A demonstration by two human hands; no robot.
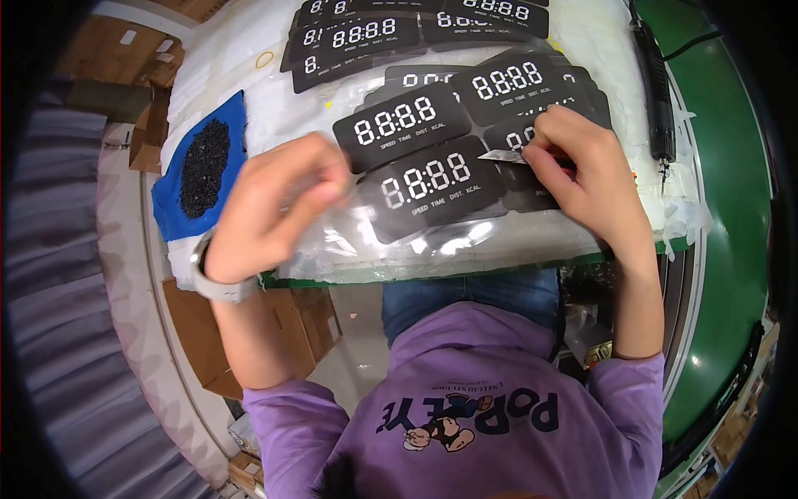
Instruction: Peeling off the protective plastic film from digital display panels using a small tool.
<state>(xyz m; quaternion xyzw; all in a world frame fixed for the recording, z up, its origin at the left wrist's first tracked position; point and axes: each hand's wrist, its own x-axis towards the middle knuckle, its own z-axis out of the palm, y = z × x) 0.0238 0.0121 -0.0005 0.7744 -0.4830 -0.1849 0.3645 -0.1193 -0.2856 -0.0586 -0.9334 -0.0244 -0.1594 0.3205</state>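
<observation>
My right hand [582,166] is closed on a knife with a pointed silver blade [501,156]. The blade points left over black display panels with white digit segments; most of the handle is hidden in my fist. My left hand [287,195] is curled with thumb and fingertips together, blurred by motion. It hovers left of the nearest display panel [432,187]; whether anything is between its fingers I cannot make out. Another display panel [399,129] lies just behind, and a third panel [509,79] sits farther right. Clear film [449,237] shines along the front of the nearest panel.
More panels [366,35] overlap at the back. On the left a blue sheet [170,208] bears a heap of small black parts [205,166]. A yellowish ring [263,60] lies behind it. A corded black electric screwdriver [657,100] runs along the right edge of the white-covered table [291,100].
</observation>
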